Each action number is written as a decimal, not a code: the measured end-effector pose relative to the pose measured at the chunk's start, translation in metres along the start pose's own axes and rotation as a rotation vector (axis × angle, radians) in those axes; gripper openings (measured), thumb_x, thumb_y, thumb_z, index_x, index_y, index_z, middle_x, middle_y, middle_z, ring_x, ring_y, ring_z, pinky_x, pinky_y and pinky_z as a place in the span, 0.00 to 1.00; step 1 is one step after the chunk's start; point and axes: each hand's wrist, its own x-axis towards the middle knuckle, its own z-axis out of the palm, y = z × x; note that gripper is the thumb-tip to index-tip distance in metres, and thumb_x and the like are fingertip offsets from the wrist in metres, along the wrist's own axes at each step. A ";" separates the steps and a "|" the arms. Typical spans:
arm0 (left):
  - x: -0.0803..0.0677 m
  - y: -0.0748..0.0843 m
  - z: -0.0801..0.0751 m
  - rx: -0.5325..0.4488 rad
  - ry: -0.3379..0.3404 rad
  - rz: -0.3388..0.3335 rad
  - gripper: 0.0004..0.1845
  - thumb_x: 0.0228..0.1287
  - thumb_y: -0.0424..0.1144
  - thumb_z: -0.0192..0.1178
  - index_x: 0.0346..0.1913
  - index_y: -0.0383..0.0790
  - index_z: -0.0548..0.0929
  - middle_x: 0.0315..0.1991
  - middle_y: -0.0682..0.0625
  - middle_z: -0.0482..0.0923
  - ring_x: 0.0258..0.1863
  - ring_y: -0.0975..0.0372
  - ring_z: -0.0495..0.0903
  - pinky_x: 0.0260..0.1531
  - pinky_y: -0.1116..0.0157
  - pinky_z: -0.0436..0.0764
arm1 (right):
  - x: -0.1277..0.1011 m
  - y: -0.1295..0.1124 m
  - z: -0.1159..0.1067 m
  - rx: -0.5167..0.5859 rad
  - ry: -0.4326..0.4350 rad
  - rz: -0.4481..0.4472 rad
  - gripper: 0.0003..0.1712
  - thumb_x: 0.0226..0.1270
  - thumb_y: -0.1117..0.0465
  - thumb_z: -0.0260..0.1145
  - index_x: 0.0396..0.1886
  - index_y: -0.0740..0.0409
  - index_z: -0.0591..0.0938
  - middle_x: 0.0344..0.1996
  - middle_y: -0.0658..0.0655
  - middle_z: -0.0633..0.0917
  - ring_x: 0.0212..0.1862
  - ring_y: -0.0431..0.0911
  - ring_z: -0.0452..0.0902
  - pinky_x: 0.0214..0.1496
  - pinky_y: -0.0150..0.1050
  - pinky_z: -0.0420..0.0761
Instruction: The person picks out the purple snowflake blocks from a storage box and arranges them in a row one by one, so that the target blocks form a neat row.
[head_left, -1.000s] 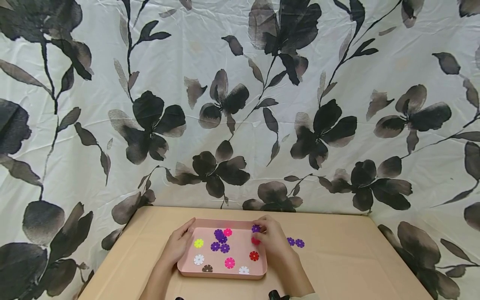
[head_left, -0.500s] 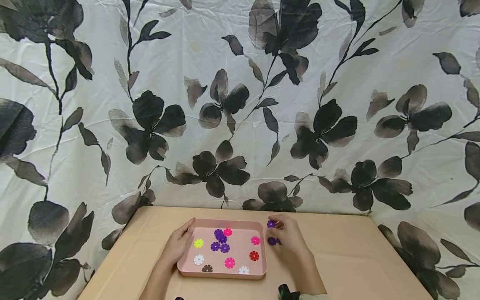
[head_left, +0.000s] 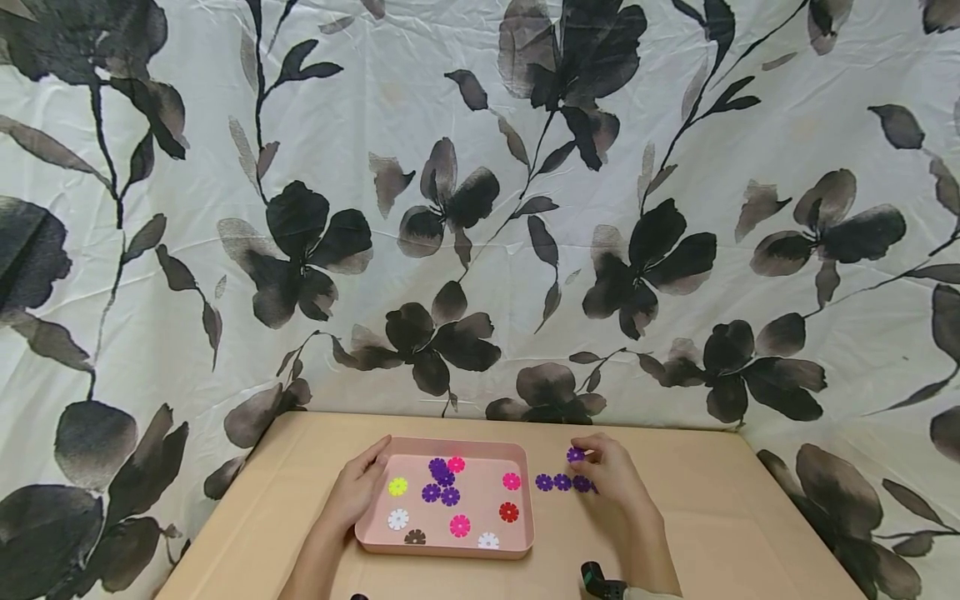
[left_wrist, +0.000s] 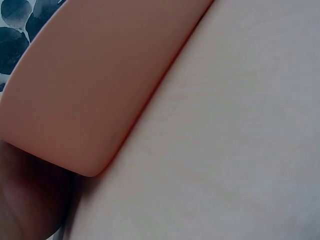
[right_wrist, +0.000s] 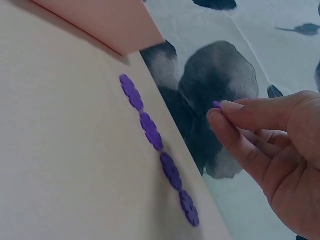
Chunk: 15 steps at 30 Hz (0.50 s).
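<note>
Two-handed, gripping a rectangular pink plastic tray (head_left: 442, 550) with the left hand (head_left: 357, 492) and pinching a purple flower-shaped disc (head_left: 575, 454) in the right hand (head_left: 611, 472), now moved clear of the tray to near a matching four-disc row (head_left: 562, 482) on the tan worktop (head_left: 712, 517), not yet joined.

Backdrop cloth (head_left: 420, 100): white, wrinkled, black-gray floral print, fills area behind table
Table (head_left: 712, 517): light tan top, straight far edge
Light: soft, fairly even

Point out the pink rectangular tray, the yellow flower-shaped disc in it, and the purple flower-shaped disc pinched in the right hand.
Pink rectangular tray (head_left: 483, 496): head view, bare floor.
Yellow flower-shaped disc (head_left: 397, 486): head view, centre.
Pinched purple flower-shaped disc (head_left: 574, 454): head view, uncovered part.
</note>
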 end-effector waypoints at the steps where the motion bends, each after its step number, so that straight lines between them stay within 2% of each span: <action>1: 0.000 0.000 0.000 0.001 0.000 0.000 0.25 0.85 0.39 0.46 0.79 0.42 0.67 0.80 0.41 0.63 0.81 0.45 0.56 0.82 0.43 0.54 | 0.000 0.002 -0.002 -0.004 -0.002 0.000 0.19 0.63 0.71 0.75 0.54 0.64 0.88 0.47 0.57 0.87 0.45 0.47 0.84 0.40 0.27 0.86; 9: -0.001 0.003 0.001 -0.001 -0.002 -0.019 0.25 0.85 0.40 0.46 0.79 0.42 0.67 0.80 0.42 0.62 0.82 0.45 0.55 0.82 0.43 0.53 | -0.008 0.020 -0.020 -0.016 0.001 0.065 0.22 0.62 0.70 0.76 0.57 0.65 0.87 0.49 0.60 0.87 0.45 0.48 0.83 0.36 0.31 0.85; 15: -0.002 0.004 0.001 -0.004 0.002 -0.024 0.25 0.85 0.40 0.46 0.79 0.43 0.67 0.80 0.41 0.62 0.81 0.45 0.56 0.82 0.43 0.53 | -0.016 0.030 -0.034 -0.095 -0.004 0.079 0.21 0.65 0.72 0.70 0.59 0.68 0.85 0.50 0.62 0.86 0.49 0.52 0.85 0.51 0.44 0.89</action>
